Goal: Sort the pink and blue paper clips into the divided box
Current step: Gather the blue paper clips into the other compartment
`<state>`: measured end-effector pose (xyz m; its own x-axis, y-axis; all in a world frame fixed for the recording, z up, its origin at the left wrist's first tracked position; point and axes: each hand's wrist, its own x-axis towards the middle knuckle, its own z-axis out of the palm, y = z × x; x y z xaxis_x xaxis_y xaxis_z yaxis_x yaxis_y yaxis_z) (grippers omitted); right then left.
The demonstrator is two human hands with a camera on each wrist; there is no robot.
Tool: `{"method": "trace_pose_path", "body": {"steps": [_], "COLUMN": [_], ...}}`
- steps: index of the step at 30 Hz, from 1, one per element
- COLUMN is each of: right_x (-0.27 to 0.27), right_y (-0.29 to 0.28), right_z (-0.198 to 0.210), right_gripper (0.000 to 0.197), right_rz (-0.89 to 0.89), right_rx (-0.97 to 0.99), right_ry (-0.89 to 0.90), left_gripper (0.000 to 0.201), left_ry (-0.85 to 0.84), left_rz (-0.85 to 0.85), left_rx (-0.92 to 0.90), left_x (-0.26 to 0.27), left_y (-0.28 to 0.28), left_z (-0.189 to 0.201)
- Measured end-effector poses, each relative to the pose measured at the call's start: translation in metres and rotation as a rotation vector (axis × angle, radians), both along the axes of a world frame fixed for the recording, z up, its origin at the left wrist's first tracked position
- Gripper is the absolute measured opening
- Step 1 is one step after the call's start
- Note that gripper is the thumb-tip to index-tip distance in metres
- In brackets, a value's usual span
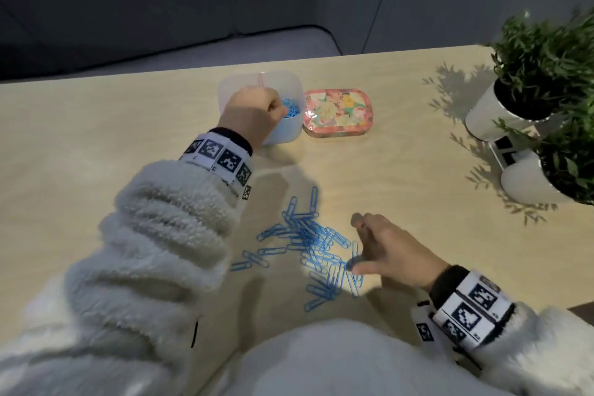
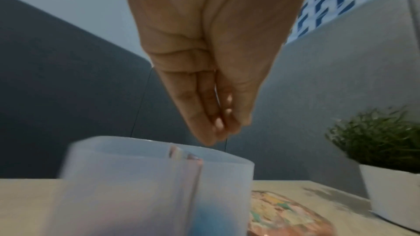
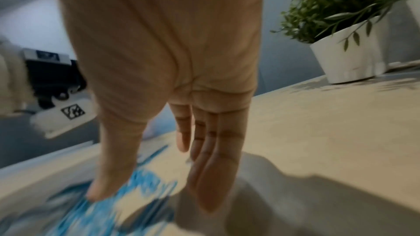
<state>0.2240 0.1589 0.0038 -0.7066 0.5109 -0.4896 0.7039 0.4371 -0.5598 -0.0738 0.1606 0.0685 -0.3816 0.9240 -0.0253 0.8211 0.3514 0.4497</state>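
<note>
A translucent white divided box [image 1: 291,135] [image 2: 136,177] stands at the back of the table, with a pinkish divider [image 2: 193,168] and blue paper clips [image 1: 292,109] in its right compartment. My left hand [image 1: 276,109] [image 2: 220,132] hovers over that compartment, fingertips drawn against the thumb. Whether a clip sits between them does not show. A loose pile of blue paper clips [image 1: 308,251] [image 3: 95,218] lies nearer to me. My right hand [image 1: 360,244] [image 3: 154,198] is at the pile's right edge, fingers straight and spread, thumb tip on the clips.
A flowered pink tin [image 1: 337,114] [image 2: 284,218] lies just right of the box. Two potted plants in white pots [image 1: 488,119] [image 1: 527,183] stand at the right edge. The table's far edge runs just behind the box.
</note>
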Motion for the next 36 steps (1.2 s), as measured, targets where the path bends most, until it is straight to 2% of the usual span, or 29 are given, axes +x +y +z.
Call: {"method": "trace_pose_path", "body": {"steps": [2, 4, 6, 8, 11, 14, 15, 17, 19, 21, 23, 25, 28, 32, 36], "right_x": [0.008, 0.01, 0.007, -0.001, -0.02, -0.044, -0.051, -0.06, -0.066, -0.071, -0.075, -0.079, -0.082, -0.092, -0.095], "right_y": [-0.014, -0.026, -0.038, -0.047, -0.052, -0.046, -0.042, -0.031, -0.017, -0.005, -0.003, -0.01, -0.029, -0.044, -0.044], "right_z": [-0.01, -0.015, -0.018, -0.021, -0.026, -0.025, -0.023, -0.016, -0.009, -0.006, -0.007, -0.011, -0.016, -0.022, -0.026], "right_gripper": [0.101, 0.116, 0.119, 0.12, 0.113, 0.098, 0.095, 0.096, 0.102, 0.105, 0.104, 0.104, 0.097, 0.06, 0.032], "right_rz": [0.053, 0.061, 0.08, 0.08, 0.074, 0.103, 0.115, 0.107, 0.082, 0.077, 0.118, 0.18, 0.274, 0.274, 0.263], "right_rx": [0.026, 0.068, 0.12, 0.16, 0.177, 0.209, 0.221, 0.271, 0.328, 0.328, 0.304, 0.29, 0.29, 0.302, 0.313], "right_ry": [-0.108, -0.127, -0.103, -0.072, -0.041, -0.012, -0.006, -0.014, -0.075, -0.14, -0.155, -0.119, -0.055, -0.043, 0.013], "left_gripper": [0.024, 0.022, 0.029, 0.031, 0.022, 0.01, 0.012, 0.028, 0.059, 0.092, 0.104, 0.093, 0.064, 0.033, 0.023], "left_ry": [-0.012, -0.104, -0.244, -0.289, -0.288, -0.292, -0.273, -0.192, -0.099, -0.027, 0.069, 0.126, 0.065, -0.021, -0.017], "left_rz": [-0.035, -0.073, -0.067, -0.072, -0.044, -0.039, -0.043, -0.056, -0.091, -0.148, -0.209, -0.249, -0.241, -0.24, -0.23], "left_rx": [-0.035, -0.209, -0.41, -0.483, -0.377, -0.271, -0.257, -0.231, -0.215, -0.285, -0.375, -0.391, -0.341, -0.239, -0.199], "left_x": [0.003, 0.005, 0.007, 0.013, 0.03, 0.048, 0.054, 0.061, 0.064, 0.065, 0.067, 0.069, 0.071, 0.072, 0.07], "left_y": [-0.041, -0.088, -0.129, -0.158, -0.176, -0.166, -0.161, -0.15, -0.143, -0.138, -0.134, -0.131, -0.13, -0.13, -0.129], "left_z": [-0.009, -0.026, -0.044, -0.062, -0.079, -0.087, -0.088, -0.086, -0.08, -0.077, -0.079, -0.084, -0.087, -0.091, -0.093]}}
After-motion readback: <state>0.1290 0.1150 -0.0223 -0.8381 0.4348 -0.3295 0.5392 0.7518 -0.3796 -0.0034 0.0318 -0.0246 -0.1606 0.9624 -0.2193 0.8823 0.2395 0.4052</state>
